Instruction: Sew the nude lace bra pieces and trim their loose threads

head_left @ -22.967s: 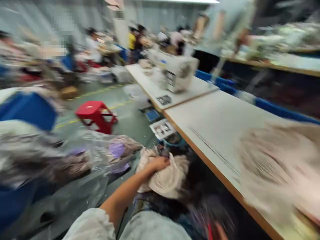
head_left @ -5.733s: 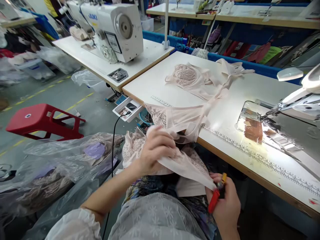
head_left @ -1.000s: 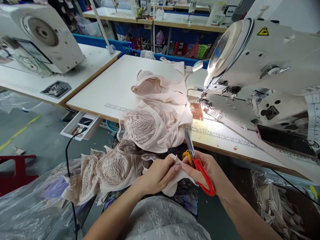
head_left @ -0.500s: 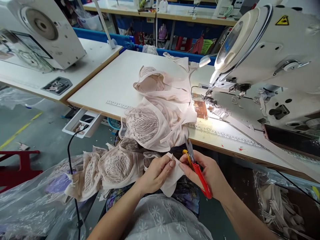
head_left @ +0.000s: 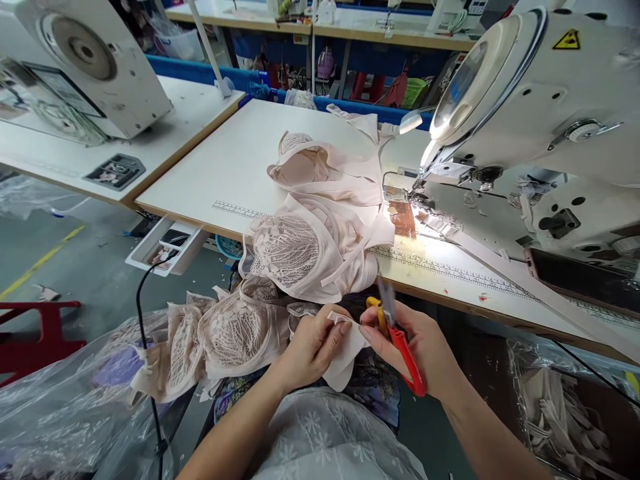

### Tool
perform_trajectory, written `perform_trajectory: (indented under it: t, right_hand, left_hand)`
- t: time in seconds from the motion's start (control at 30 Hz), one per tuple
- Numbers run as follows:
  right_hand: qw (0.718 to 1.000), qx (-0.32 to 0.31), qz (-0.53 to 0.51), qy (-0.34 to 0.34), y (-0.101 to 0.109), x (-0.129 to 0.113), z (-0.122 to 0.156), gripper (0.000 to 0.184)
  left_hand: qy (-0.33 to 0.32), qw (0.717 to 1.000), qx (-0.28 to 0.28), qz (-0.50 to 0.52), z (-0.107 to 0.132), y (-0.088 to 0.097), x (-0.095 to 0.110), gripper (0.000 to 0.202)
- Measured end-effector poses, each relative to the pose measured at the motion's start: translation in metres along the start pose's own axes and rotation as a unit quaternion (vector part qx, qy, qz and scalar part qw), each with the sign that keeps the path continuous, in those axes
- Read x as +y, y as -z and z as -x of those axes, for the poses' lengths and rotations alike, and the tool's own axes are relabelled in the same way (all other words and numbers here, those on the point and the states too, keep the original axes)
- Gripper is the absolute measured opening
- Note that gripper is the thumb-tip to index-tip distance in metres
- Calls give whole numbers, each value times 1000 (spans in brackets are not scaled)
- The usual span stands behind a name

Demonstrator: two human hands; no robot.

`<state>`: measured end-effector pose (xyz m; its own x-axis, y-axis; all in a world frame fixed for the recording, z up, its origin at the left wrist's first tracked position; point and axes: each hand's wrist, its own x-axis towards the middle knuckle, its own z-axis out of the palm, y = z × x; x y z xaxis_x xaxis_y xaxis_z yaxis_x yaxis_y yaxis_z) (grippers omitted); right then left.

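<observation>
Above my lap, my left hand [head_left: 317, 347] pinches the edge of a beige bra [head_left: 345, 367], part of which hangs below the fingers. My right hand [head_left: 417, 343] is wrapped round scissors [head_left: 407, 357] with red and yellow handles, their blades pointing up and away from me. Its thumb and forefinger also touch the bra's edge. More of the lace-cupped bra [head_left: 235, 333] trails over my lap to the left. Beyond my hands, another lace bra [head_left: 287, 250] lies over the table's front edge. A further bra cup [head_left: 303, 163] rests behind it.
A white sewing machine [head_left: 545, 100] stands at the right with its lamp lit. A phone [head_left: 585, 280] lies by its base. Under the table on the left, a small white drawer [head_left: 163, 250] sticks out. A box of fabric strips [head_left: 565, 413] sits at lower right.
The scissors have tilted slightly, and their blades look blurred now. My left fingers have shifted a little on the bra's edge. The pieces on the table stay put.
</observation>
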<state>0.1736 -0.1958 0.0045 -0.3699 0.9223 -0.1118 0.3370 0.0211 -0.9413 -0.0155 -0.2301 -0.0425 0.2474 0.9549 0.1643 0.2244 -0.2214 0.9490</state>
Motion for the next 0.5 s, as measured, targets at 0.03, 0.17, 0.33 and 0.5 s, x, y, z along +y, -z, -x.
perform_trajectory:
  t: [0.03, 0.17, 0.33, 0.5]
  right_hand:
    - [1000, 14, 2, 19, 2, 3, 2, 20]
    - [999, 4, -1, 54, 7, 14, 7, 12]
    - [998, -46, -38, 26, 8, 19, 4, 13]
    - [993, -102, -60, 24, 19, 14, -3, 14]
  left_hand:
    - [2, 1000, 21, 1, 1, 1, 1, 35]
    - [6, 998, 64, 15, 4, 5, 5, 32]
    - [-29, 996, 83, 3, 8, 10, 10, 27]
    - [-86, 992, 88, -28, 11, 17, 12, 22]
